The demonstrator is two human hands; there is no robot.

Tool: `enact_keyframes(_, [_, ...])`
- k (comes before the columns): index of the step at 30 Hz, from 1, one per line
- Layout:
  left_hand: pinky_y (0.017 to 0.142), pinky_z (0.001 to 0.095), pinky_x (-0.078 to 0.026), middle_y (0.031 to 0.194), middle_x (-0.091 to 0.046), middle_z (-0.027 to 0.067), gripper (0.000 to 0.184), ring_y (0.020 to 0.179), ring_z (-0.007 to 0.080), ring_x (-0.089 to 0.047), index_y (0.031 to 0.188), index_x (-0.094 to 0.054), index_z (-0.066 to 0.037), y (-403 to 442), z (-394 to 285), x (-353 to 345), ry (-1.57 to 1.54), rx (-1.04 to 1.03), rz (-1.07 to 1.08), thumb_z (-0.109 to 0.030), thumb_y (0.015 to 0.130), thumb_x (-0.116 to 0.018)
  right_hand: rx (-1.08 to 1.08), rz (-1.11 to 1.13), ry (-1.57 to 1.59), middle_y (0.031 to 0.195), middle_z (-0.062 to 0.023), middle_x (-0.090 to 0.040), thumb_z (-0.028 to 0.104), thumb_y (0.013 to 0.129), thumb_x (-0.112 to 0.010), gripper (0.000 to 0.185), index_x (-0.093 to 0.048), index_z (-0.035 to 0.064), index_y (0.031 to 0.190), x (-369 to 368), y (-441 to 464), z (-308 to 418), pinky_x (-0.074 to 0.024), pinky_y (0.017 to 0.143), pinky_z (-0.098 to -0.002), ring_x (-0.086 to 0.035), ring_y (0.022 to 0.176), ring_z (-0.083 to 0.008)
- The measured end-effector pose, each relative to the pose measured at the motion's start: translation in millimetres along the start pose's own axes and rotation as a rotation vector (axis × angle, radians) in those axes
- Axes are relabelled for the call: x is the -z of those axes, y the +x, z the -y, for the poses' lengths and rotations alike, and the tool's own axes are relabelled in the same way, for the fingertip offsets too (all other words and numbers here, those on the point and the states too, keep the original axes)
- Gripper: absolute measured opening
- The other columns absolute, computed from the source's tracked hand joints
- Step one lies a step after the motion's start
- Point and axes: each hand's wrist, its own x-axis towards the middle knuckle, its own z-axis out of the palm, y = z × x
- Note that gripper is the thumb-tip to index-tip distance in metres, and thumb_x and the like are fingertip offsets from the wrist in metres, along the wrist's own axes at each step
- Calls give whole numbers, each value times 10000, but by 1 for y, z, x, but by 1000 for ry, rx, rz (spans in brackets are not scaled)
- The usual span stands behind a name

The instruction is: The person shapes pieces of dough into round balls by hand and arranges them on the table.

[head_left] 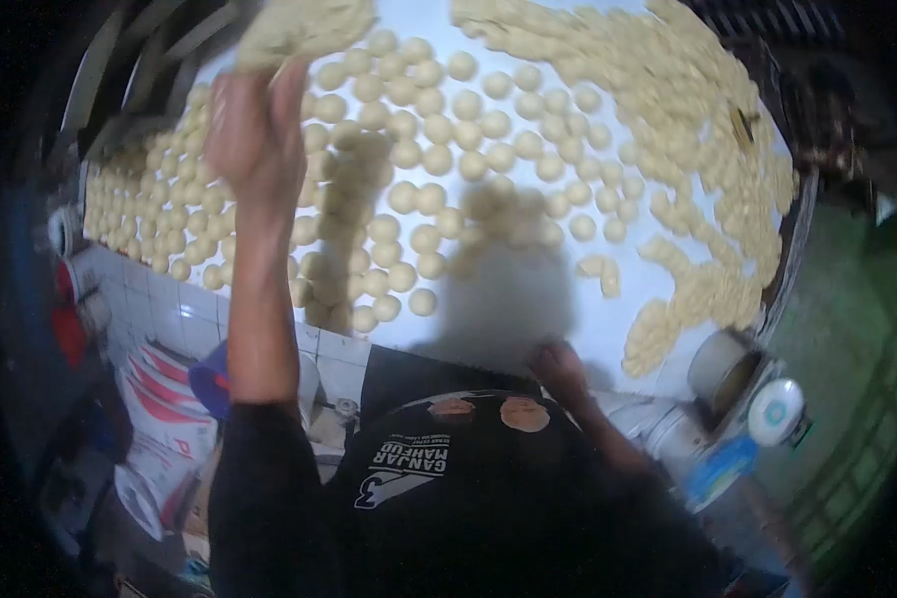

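My left hand (257,130) is stretched far over the white table, blurred, with its fingers curled in at the near edge of a large flat piece of dough (304,28). It appears to grip that edge. Round dough balls (439,130) lie in loose rows beside and below this hand. My right hand (560,371) rests low at the table's front edge, close to my body. Its fingers look bent, but they are dark and partly hidden, so what they hold, if anything, does not show.
Small cut dough pieces (728,199) are heaped along the table's right side. A metal pot (720,364) and a round white lid-like thing (775,412) stand off the right corner. Printed white sacks (164,439) lie at lower left. Green floor (847,299) shows at right.
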Motion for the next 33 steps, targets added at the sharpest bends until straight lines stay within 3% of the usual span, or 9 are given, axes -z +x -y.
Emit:
enact_keyframes(3, [617, 409, -500, 865, -654, 126, 58, 705, 311, -615, 942, -704, -34, -73, -101, 27, -336, 39, 163, -27, 951, -761, 84, 152, -239, 1030, -172, -631, 287, 912, -776, 263, -683, 77, 1040, 15, 27, -39, -474, 836, -543, -616, 973, -399])
enact_keyframes(5, [604, 424, -491, 855, -637, 108, 121, 709, 317, -618, 937, -695, -108, -174, -166, 25, -305, -40, 503, -131, 913, -812, 199, -533, -202, 1081, -170, -611, 278, 918, -774, 287, -634, 68, 1053, 0, 69, -21, -441, 889, -545, -569, 1024, -402])
enact_keyframes(9, [815, 521, -522, 938, -657, 125, 198, 924, 346, -663, 973, -700, -104, -340, -266, 54, -545, 38, 1225, -237, 875, -809, 385, -372, 71, 1060, -142, -624, 294, 882, -820, 298, -652, 66, 977, -20, 28, 8, -447, 904, -513, -576, 1039, -364])
enact_keyframes(14, [964, 535, -465, 1293, -660, 138, 281, 1179, 365, -595, 1089, -702, -80, -337, -224, 18, -130, -207, 995, -317, 945, -750, 546, -523, -95, 1040, -121, -625, 236, 845, -831, 260, -663, 77, 965, -8, 37, -64, -454, 893, -467, -586, 1027, -333])
enact_keyframes(17, [988, 534, -432, 1239, -634, 160, 316, 1172, 400, -571, 1185, -634, -51, -334, -286, -21, -107, 314, 784, -265, 975, -733, 391, -577, -19, 1048, -101, -637, 218, 840, -830, 250, -670, 82, 976, -6, 55, -12, -459, 910, -463, -597, 1026, -331])
enact_keyframes(21, [929, 518, -473, 1128, -648, 154, 224, 1084, 380, -605, 1039, -665, -76, -378, -258, 31, -394, 102, 728, -229, 924, -782, 780, -579, 199, 1005, -107, -648, 254, 844, -843, 233, -662, 108, 857, -19, 27, -59, -477, 826, -526, -616, 943, -356])
enact_keyframes(27, [895, 509, -459, 1054, -658, 135, 222, 1040, 376, -605, 980, -669, -73, -335, -285, -16, -103, 395, 589, -263, 938, -778, 463, -704, 48, 909, -98, -585, 282, 814, -889, 329, -633, 93, 899, 5, 64, -28, -461, 821, -464, -583, 938, -318])
enact_keyframes(30, [926, 505, -480, 1079, -679, 135, 221, 1075, 381, -621, 980, -686, -93, -388, -276, 20, -399, 207, 681, -267, 917, -806, 680, -304, 44, 919, -111, -602, 298, 787, -902, 354, -635, 88, 891, -14, 38, -66, -479, 844, -463, -593, 927, -356])
enact_keyframes(33, [886, 501, -490, 1090, -676, 130, 190, 1071, 372, -613, 961, -687, -92, -389, -218, 31, -259, 99, 715, -224, 905, -812, 596, -609, -177, 921, -105, -612, 281, 800, -890, 343, -629, 76, 886, 11, 47, -79, -470, 826, -479, -595, 909, -354])
